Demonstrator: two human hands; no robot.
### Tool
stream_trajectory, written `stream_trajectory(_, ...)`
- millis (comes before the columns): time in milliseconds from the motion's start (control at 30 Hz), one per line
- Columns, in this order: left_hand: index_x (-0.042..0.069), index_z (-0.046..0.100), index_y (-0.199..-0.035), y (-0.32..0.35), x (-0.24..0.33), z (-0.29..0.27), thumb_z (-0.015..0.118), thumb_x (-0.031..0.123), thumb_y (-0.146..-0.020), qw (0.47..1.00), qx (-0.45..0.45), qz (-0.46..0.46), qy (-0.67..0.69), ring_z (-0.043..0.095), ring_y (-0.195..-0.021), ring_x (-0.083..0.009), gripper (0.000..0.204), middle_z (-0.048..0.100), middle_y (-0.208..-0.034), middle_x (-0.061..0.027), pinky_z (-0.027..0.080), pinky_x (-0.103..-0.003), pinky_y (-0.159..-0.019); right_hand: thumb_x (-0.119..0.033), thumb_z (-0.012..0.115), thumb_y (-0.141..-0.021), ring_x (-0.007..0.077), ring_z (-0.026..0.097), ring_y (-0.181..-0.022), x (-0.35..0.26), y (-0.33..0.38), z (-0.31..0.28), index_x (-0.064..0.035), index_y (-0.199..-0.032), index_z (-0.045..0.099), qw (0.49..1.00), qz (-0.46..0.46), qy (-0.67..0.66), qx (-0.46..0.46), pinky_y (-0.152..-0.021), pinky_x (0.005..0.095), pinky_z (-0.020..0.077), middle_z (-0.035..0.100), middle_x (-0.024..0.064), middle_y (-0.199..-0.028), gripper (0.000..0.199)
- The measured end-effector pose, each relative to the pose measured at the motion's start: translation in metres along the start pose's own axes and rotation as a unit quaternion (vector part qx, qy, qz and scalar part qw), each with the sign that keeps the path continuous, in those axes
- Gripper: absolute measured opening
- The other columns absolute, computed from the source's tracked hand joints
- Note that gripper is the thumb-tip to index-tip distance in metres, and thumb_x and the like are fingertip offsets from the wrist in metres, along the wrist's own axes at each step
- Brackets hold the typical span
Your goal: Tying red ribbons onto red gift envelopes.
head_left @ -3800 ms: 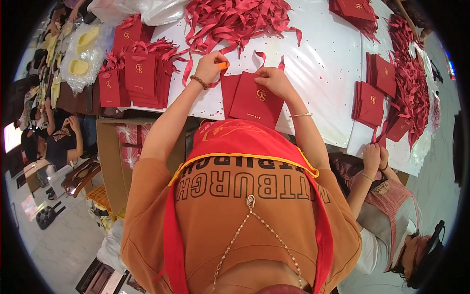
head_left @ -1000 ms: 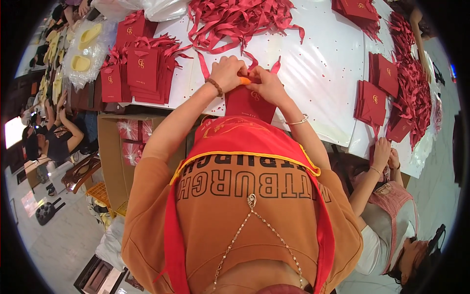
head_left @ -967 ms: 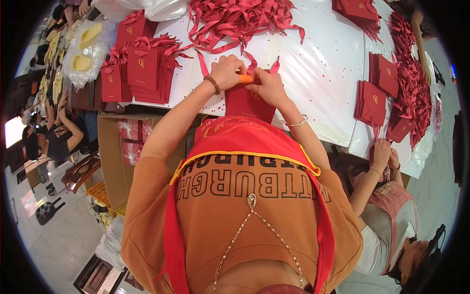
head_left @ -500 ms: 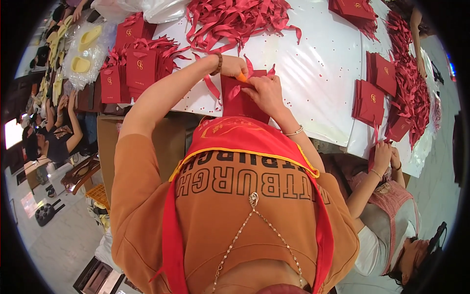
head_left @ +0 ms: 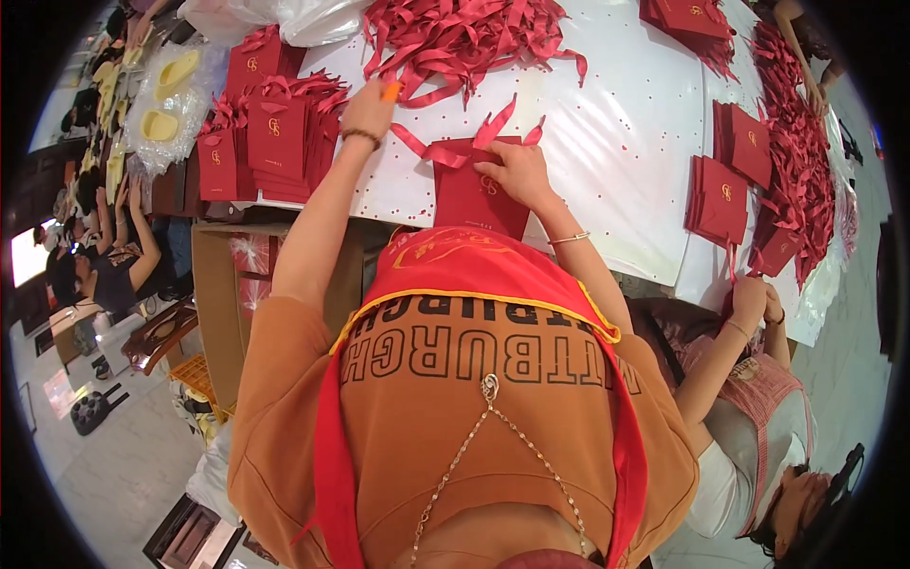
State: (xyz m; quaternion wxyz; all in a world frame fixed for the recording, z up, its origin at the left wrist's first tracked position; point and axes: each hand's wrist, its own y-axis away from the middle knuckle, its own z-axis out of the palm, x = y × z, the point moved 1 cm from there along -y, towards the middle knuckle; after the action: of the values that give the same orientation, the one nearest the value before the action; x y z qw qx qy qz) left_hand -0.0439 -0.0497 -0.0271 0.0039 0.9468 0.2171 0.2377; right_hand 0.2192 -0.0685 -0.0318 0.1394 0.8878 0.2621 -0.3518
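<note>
A red paper gift bag (head_left: 464,197) with gold print lies at the table's front edge, with red ribbon (head_left: 431,150) at its top. My right hand (head_left: 517,173) is closed at the bag's top edge, its fingertips beside the ribbon. Away from the bag, my left hand (head_left: 368,114) reaches to the near left side of a heap of loose red ribbons (head_left: 464,43). A small orange object (head_left: 391,91) shows at its fingertips. Whether that is a tool or a finger cover I cannot make out.
Stacked red bags (head_left: 277,137) stand on the left, by yellow clogs (head_left: 159,123) in plastic wrap. To the right lie more red bags (head_left: 718,199) and a ribbon heap (head_left: 801,171). A co-worker's hands (head_left: 754,302) work there. A cardboard box (head_left: 216,313) stands below the table's edge.
My left hand has left the bag's top and moved left and away to the ribbon heap, with the orange object. My right hand stays at the bag, whose front print now shows.
</note>
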Motion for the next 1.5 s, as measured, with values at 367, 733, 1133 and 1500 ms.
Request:
stream_trajectory(367,0.002,0.056,-0.084,0.022,-0.034,0.026,0.06,0.025,-0.078,0.997,0.048,0.036,-0.042,0.06,-0.071,-0.0299,0.023,0.062,-0.079,-0.0157,0.046,-0.039,-0.063,-0.034,0.061,-0.074,0.0233,0.059,-0.071,0.0,-0.002,0.004,-0.0123,-0.093,0.063,1.0,0.015,0.014,-0.023,-0.066,0.0361,0.0355,0.064,0.0079,-0.075,0.029)
stream_trajectory(733,-0.001,0.061,-0.081,0.056,0.073,0.038,0.062,0.005,-0.074,0.883,-0.325,0.128,0.314,0.057,-0.066,-0.0086,0.009,0.062,-0.074,-0.0042,0.045,-0.021,-0.059,-0.029,0.068,-0.067,0.0261,0.053,-0.083,0.007,0.001,0.001,-0.0131,-0.093,0.064,0.998,-0.034,0.038,0.021,-0.074,0.0374,0.0374,0.059,0.0068,-0.085,0.031)
stream_trajectory(1133,0.003,0.059,-0.087,0.063,0.081,0.041,0.057,0.006,-0.077,0.891,-0.246,0.112,0.365,0.054,-0.053,-0.0088,0.011,0.06,-0.065,-0.0061,0.042,-0.022,-0.048,-0.012,0.071,-0.062,0.0268,0.043,-0.084,0.003,0.046,-0.018,-0.0131,-0.089,0.062,0.978,-0.013,0.035,0.205,-0.071,0.0343,0.0409,0.046,0.0081,-0.089,0.028)
stream_trajectory(1500,-0.001,0.058,-0.088,0.105,0.1,0.038,0.057,0.008,-0.08,0.837,-0.368,0.063,0.401,0.057,-0.058,-0.0082,0.013,0.06,-0.068,-0.0053,0.043,-0.02,-0.049,-0.013,0.072,-0.062,0.0244,0.049,-0.078,0.009,0.049,-0.016,-0.0093,-0.088,0.061,0.976,0.068,-0.051,0.201,-0.063,0.0324,0.0444,0.046,0.0082,-0.087,0.028)
